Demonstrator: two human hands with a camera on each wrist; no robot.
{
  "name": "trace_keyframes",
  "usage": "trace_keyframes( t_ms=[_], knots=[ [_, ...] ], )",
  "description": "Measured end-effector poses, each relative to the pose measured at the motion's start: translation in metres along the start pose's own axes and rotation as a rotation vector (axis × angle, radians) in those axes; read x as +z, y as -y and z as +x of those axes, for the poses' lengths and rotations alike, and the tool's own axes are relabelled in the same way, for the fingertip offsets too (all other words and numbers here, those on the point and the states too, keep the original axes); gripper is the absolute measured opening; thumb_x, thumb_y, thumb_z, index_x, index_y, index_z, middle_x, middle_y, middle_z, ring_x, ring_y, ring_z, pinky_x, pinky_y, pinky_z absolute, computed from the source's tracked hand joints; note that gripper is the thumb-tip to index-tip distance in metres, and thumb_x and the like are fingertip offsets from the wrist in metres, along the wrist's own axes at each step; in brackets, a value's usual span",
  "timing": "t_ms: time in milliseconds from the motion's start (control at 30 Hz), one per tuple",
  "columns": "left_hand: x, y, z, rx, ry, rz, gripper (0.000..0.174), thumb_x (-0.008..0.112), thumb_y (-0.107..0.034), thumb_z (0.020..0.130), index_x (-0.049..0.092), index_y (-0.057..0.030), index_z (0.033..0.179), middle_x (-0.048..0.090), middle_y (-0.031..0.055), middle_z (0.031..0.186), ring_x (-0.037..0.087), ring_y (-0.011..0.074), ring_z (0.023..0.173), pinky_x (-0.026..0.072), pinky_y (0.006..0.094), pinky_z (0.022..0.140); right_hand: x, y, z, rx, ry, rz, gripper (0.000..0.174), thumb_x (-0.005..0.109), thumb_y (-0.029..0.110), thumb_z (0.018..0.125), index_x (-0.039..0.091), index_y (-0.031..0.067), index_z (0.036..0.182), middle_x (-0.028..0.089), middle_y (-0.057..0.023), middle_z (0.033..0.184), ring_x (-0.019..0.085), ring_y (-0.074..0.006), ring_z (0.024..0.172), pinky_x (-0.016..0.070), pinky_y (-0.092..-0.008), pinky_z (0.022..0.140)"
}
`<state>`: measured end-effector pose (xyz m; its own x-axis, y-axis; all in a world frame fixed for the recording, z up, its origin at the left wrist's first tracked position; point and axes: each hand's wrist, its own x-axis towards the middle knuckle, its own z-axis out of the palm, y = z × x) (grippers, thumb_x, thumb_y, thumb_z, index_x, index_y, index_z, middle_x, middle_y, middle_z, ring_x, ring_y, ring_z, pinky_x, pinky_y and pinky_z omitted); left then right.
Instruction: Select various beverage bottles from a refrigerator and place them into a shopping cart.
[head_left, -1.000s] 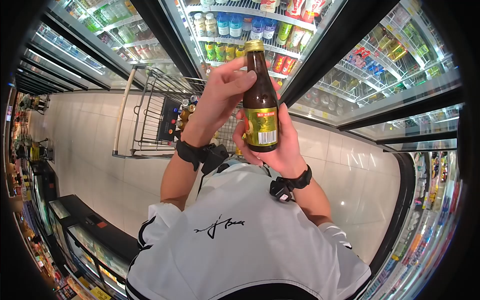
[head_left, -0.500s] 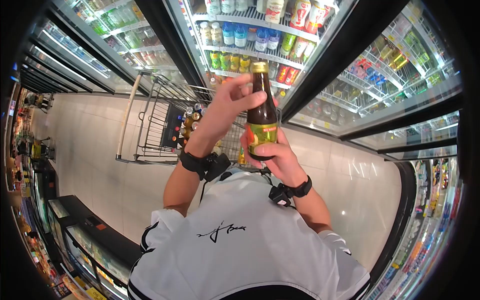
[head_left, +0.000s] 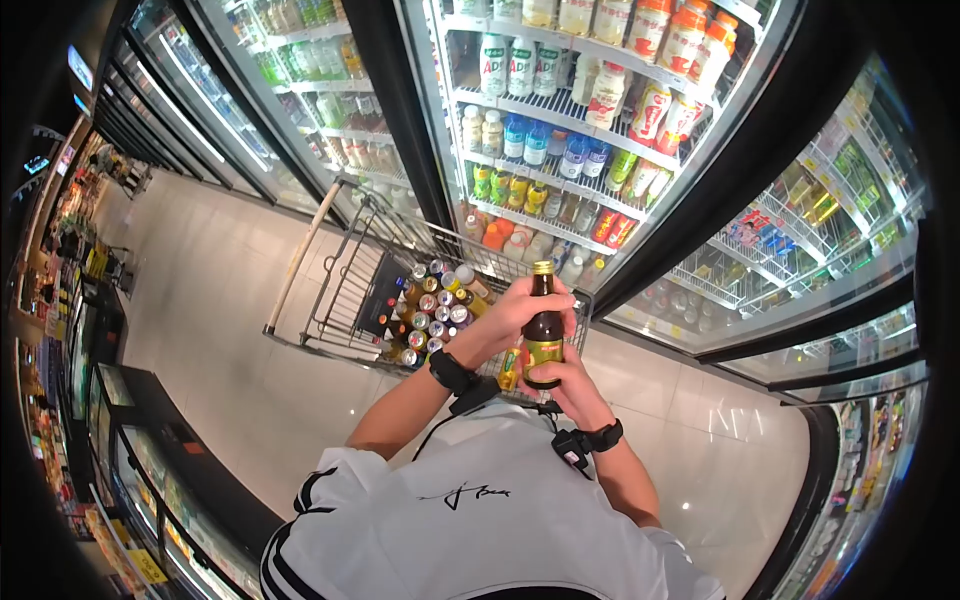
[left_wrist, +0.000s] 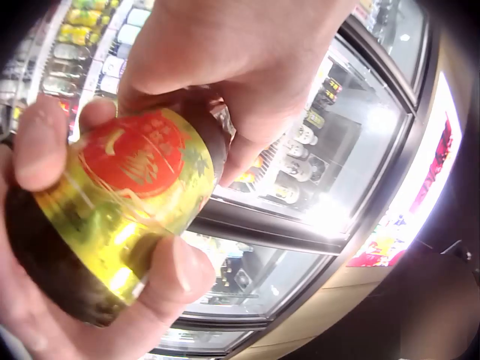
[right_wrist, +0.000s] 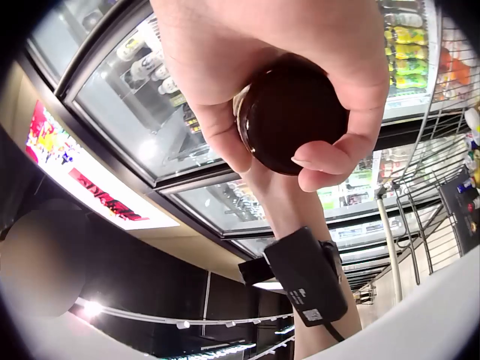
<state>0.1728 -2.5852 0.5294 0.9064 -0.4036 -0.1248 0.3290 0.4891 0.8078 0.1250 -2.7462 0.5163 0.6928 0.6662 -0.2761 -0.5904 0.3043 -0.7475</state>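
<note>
In the head view a brown glass bottle [head_left: 543,328] with a gold cap and a yellow-green label stands nearly upright in front of the torso. My left hand [head_left: 508,311] grips its neck from the left. Lower down, my right hand [head_left: 575,386] holds the base end, thumb across the label. The left wrist view shows the bottle [left_wrist: 124,176] with a red patch on its label, its neck hidden behind my left hand [left_wrist: 225,45]. Seen from below in the right wrist view, the dark base [right_wrist: 292,112] sits within the curled fingers of my right hand [right_wrist: 277,34].
A wire shopping cart [head_left: 318,335] stands just beyond the hands, holding many cans and bottles [head_left: 432,310]. Behind it are fridge shelves [head_left: 560,110] of drinks. More glass-doored fridges [head_left: 780,250] line the right, and a low cabinet [head_left: 170,450] stands at left.
The bottle and both hands have moved lower in the head view, which now takes in more of the shelves and cart. My left hand has closed further round the neck; the label has turned.
</note>
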Motion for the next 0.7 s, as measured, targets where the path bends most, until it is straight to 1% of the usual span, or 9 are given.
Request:
trace_keyframes(
  t_ms=[33, 67, 133, 300, 367, 400, 500, 600, 700],
  knots=[
    [-0.003, 0.01, -0.003, -0.022, -0.014, 0.019, 0.017, 0.066, -0.016, 0.09, 0.056, -0.0048, 0.098, 0.066, 0.011, 0.087, 0.067, 0.021, 0.083, 0.0538, 0.0347, 0.077, -0.007, -0.007, -0.002, 0.02, -0.021, 0.05, 0.031, 0.067, 0.007, 0.076, 0.054, 0.0001, 0.103, 0.061, -0.0094, 0.085, 0.058, -0.0184, 0.062, 0.0431, -0.0284, 0.05],
    [-0.008, 0.018, -0.005, -0.02, -0.019, 0.104, 0.021, 0.065, -0.02, 0.092, 0.056, -0.0044, 0.103, 0.067, 0.012, 0.099, 0.067, 0.0208, 0.092, 0.0529, 0.0344, 0.082, -0.013, -0.009, -0.002, 0.029, 0.016, 0.059, 0.033, 0.066, 0.009, 0.077, 0.054, -0.0003, 0.106, 0.062, -0.0109, 0.086, 0.058, -0.0199, 0.062, 0.0434, -0.0287, 0.05],
    [-0.016, 0.033, -0.009, -0.095, -0.016, 0.056, 0.026, 0.065, -0.023, 0.093, 0.056, -0.0037, 0.107, 0.066, 0.013, 0.107, 0.066, 0.0203, 0.095, 0.0522, 0.0342, 0.085, -0.016, -0.012, -0.003, 0.064, -0.038, 0.119, 0.035, 0.065, 0.011, 0.077, 0.053, -0.0001, 0.108, 0.062, -0.0111, 0.087, 0.058, -0.0199, 0.062, 0.0435, -0.0288, 0.05],
    [-0.022, 0.036, -0.026, -0.191, -0.098, 0.006, 0.027, 0.063, -0.027, 0.094, 0.058, -0.0025, 0.105, 0.068, 0.0114, 0.1, 0.066, 0.0173, 0.091, 0.0531, 0.03, 0.08, -0.016, -0.027, 0.001, 0.151, -0.015, 0.106, 0.034, 0.061, 0.019, 0.086, 0.052, 0.0007, 0.113, 0.062, -0.0123, 0.091, 0.06, -0.0219, 0.066, 0.0447, -0.0302, 0.052],
    [-0.027, 0.038, -0.03, -0.195, -0.117, 0.058, 0.026, 0.064, -0.027, 0.094, 0.059, -0.0027, 0.102, 0.068, 0.0089, 0.094, 0.065, 0.0151, 0.084, 0.0529, 0.0286, 0.074, -0.016, -0.035, 0.005, 0.158, -0.004, 0.099, 0.045, 0.057, 0.029, 0.088, 0.048, 0.0008, 0.121, 0.062, -0.0144, 0.098, 0.062, -0.0244, 0.074, 0.0478, -0.0326, 0.058],
    [-0.032, 0.047, -0.031, -0.207, -0.126, 0.037, 0.026, 0.064, -0.027, 0.094, 0.059, -0.0027, 0.102, 0.068, 0.0089, 0.094, 0.065, 0.0151, 0.084, 0.0529, 0.0286, 0.074, -0.019, -0.041, 0.007, 0.182, -0.015, 0.104, 0.045, 0.057, 0.029, 0.088, 0.048, 0.0008, 0.121, 0.062, -0.0144, 0.098, 0.062, -0.0244, 0.074, 0.0478, -0.0326, 0.058],
    [-0.04, 0.063, -0.037, -0.17, -0.147, 0.146, 0.026, 0.067, -0.026, 0.092, 0.06, -0.0021, 0.101, 0.063, 0.0035, 0.084, 0.059, 0.0099, 0.074, 0.0482, 0.0266, 0.064, -0.028, -0.057, 0.009, 0.29, -0.02, -0.012, 0.045, 0.053, 0.026, 0.092, 0.046, 0.0008, 0.128, 0.062, -0.0164, 0.111, 0.065, -0.0283, 0.094, 0.051, -0.0368, 0.073],
    [-0.047, 0.074, -0.035, -0.185, -0.176, 0.207, 0.028, 0.068, -0.026, 0.09, 0.06, -0.0014, 0.101, 0.062, 0.0029, 0.086, 0.057, 0.0088, 0.076, 0.0471, 0.0253, 0.064, -0.032, -0.064, 0.014, 0.33, -0.094, -0.046, 0.044, 0.053, 0.024, 0.091, 0.047, 0.0003, 0.128, 0.061, -0.0152, 0.114, 0.064, -0.0283, 0.098, 0.0506, -0.0386, 0.077],
    [-0.062, 0.108, -0.027, -0.15, -0.164, 0.104, 0.03, 0.068, -0.026, 0.089, 0.06, -0.0009, 0.103, 0.062, 0.0025, 0.088, 0.057, 0.009, 0.078, 0.0468, 0.0248, 0.066, -0.046, -0.075, 0.017, 0.365, -0.191, -0.069, 0.043, 0.055, 0.02, 0.089, 0.049, -0.0012, 0.125, 0.062, -0.0134, 0.112, 0.064, -0.0284, 0.101, 0.0504, -0.0407, 0.081]
  ],
)
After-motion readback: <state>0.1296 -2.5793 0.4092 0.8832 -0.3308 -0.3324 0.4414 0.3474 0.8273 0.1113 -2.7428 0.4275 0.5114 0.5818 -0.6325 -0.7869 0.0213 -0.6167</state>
